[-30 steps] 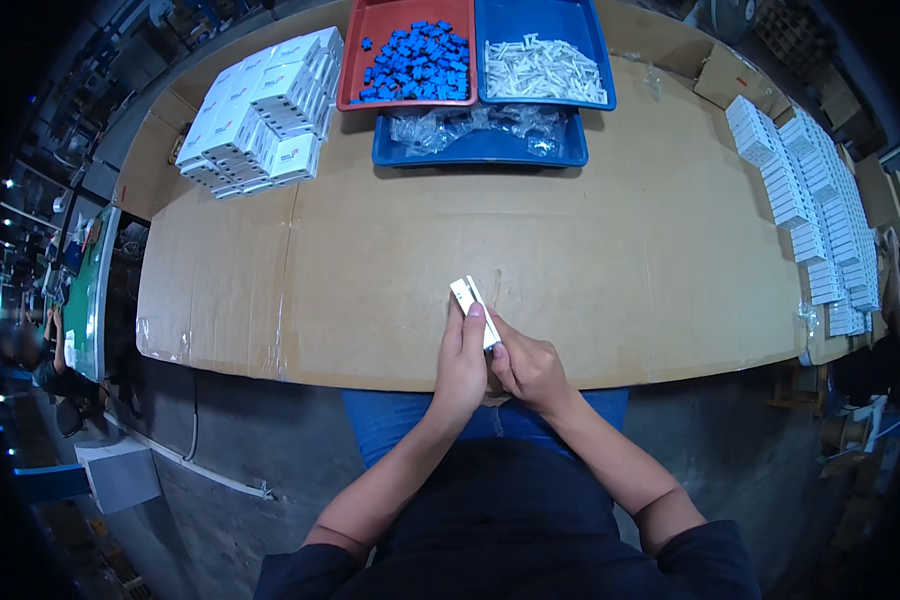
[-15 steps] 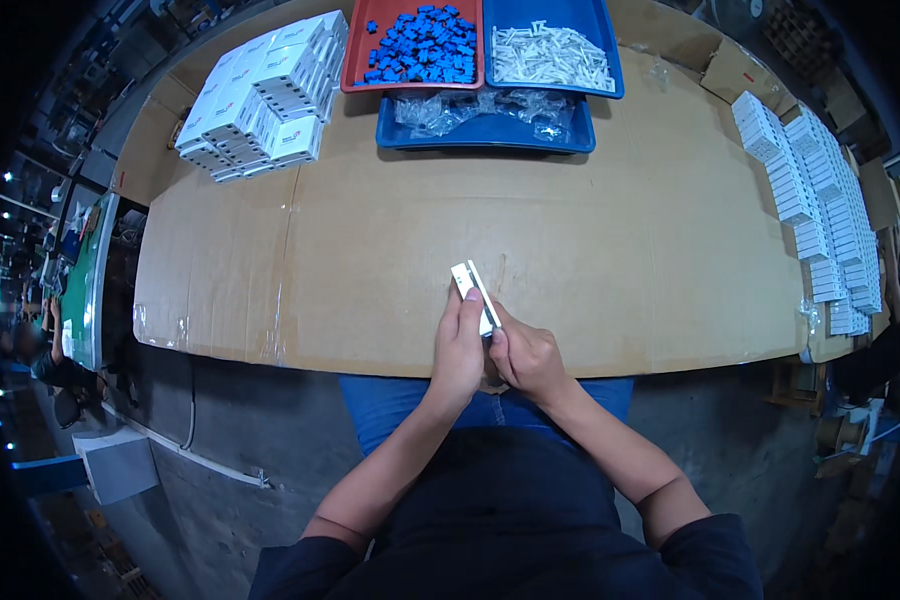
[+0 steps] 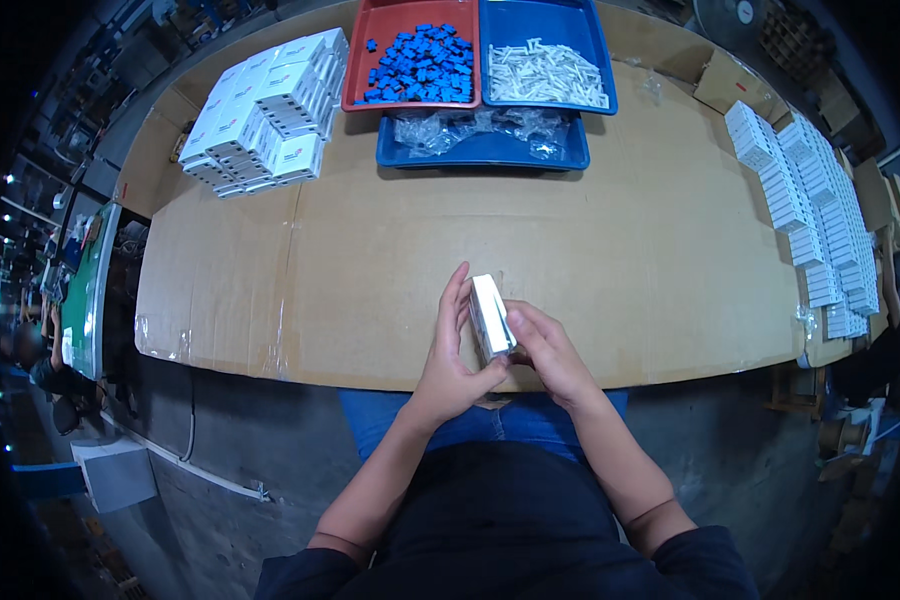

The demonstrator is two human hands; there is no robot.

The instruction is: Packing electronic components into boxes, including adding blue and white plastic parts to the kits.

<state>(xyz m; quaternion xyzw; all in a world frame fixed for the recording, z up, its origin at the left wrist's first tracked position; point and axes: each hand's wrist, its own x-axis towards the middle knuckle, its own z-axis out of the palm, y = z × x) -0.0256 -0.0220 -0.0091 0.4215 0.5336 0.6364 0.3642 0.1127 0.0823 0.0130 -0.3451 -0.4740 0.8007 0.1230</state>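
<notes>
A small white box [image 3: 490, 312], narrow and tilted, is held between my two hands above the near edge of the cardboard-covered table [image 3: 370, 240]. My left hand [image 3: 448, 372] supports it from the left, with the thumb at its near end and the fingers raised along its far side. On the other side, my right hand [image 3: 555, 362] grips the right side with thumb and fingers. A dark gap runs along one long side of the box. Its underside is hidden, and I cannot make out what is inside.
At the back stand a red tray [image 3: 395, 14] of blue plastic parts [image 3: 425, 65] and a blue tray [image 3: 540, 20] of white parts [image 3: 547, 75]. Under them, a lower blue tray [image 3: 480, 160] holds clear plastic bags. White boxes are stacked at left [image 3: 270, 110] and right [image 3: 810, 210].
The box has turned in my hands and now shows a bright white face. My left fingers have lifted and spread, and my right hand has shifted up along the box's right side.
</notes>
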